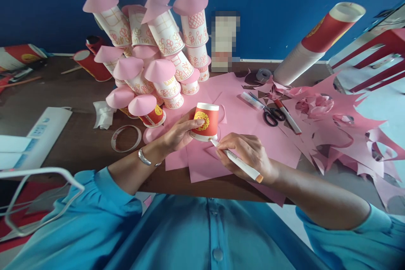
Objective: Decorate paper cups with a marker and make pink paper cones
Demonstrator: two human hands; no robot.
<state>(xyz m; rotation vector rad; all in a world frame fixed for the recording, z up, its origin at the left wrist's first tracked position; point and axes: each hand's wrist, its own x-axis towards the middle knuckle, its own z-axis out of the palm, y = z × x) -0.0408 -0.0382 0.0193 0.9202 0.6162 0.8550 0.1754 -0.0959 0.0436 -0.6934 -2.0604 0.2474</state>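
My left hand (pixel 182 130) grips a red paper cup (pixel 212 117) with a yellow round emblem and a white band at its lower end. The thumb lies across the emblem. In my right hand (pixel 245 152) is a white marker (pixel 242 165) with an orange end, held like a pen. Its tip meets, or nearly meets, the white band of the cup. Both hands are above pink paper sheets (pixel 202 168) on the dark table. Left of the cup stand several paper-cup towers (pixel 167 38) with pink cone roofs and drawn flowers.
Black-handled scissors (pixel 274 117), a red-and-white marker (pixel 289 118) and pink scraps (pixel 344 135) lie to the right. A tall stack of cups (pixel 299 65) leans behind them. A tape roll (pixel 125 138) rests at left. The blue wall (pixel 268 8) bounds the table's back.
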